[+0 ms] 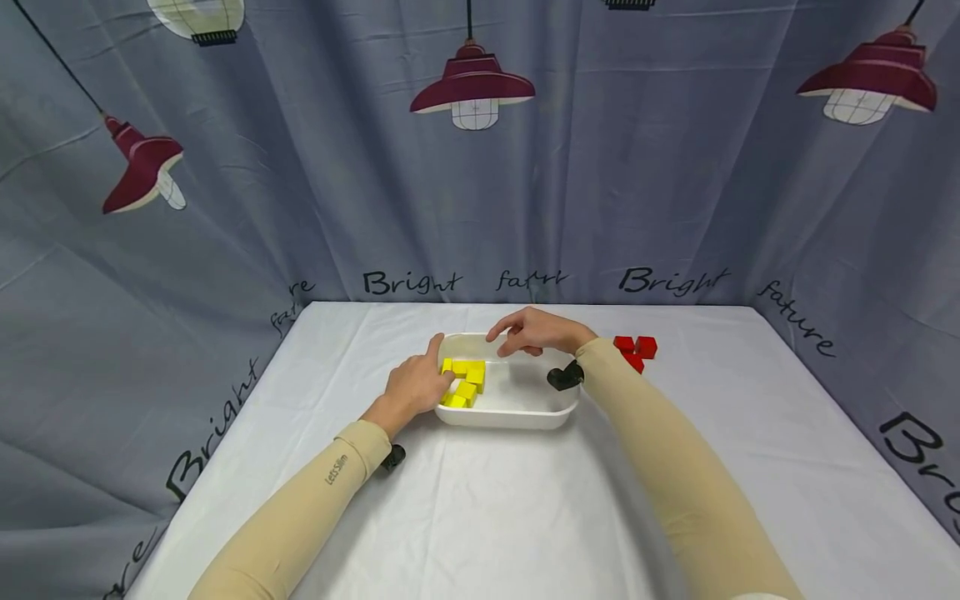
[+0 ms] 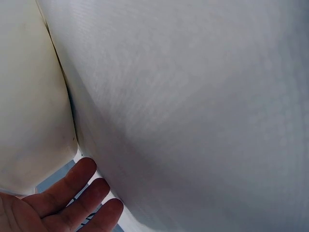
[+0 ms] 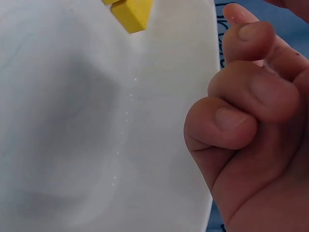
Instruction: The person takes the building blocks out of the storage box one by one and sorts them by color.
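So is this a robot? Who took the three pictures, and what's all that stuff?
No robot, just a person: here are their left hand and right hand. The wide picture comes from a camera on their head, looking forward and down. The other two come from wrist cameras, probably these black bits. On the white cloth stands a white tub, with yellow blocks inside at its left end. Red blocks lie outside, near the right sleeve. The left hand holds the tub's left end, thumb over the rim. The right hand, at the far side, holds nothing.
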Demonstrator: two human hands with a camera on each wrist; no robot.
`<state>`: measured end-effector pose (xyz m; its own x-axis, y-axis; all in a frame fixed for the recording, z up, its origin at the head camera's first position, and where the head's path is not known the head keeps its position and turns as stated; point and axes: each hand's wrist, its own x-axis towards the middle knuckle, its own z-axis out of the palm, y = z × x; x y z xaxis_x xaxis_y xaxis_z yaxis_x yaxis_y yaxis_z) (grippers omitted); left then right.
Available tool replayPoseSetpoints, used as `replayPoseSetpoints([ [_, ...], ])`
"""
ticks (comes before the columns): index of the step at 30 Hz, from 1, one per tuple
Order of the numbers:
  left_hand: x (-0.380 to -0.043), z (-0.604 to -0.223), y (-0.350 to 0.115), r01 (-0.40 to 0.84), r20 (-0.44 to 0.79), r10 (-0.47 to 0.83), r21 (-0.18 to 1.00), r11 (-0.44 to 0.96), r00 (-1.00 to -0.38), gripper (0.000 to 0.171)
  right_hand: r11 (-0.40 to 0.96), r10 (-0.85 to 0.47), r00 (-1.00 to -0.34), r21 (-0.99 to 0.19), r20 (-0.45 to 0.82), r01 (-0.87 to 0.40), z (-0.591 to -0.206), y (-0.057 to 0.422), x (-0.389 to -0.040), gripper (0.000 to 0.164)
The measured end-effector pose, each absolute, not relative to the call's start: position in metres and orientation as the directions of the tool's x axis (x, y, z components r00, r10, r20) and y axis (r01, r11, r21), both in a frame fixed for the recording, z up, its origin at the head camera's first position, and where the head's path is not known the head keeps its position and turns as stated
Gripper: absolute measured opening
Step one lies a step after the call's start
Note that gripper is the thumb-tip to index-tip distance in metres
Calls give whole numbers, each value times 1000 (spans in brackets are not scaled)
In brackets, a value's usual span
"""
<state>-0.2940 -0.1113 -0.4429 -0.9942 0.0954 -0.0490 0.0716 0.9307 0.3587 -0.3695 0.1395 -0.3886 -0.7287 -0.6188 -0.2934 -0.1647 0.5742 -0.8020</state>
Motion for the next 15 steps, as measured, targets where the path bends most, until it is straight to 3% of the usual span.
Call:
replayPoseSetpoints([
  [15,-294,-442,-111,75,-49,98,352,933,-994,72,648,-606,-695,-746,-386,-151,-414,114,-375,33],
])
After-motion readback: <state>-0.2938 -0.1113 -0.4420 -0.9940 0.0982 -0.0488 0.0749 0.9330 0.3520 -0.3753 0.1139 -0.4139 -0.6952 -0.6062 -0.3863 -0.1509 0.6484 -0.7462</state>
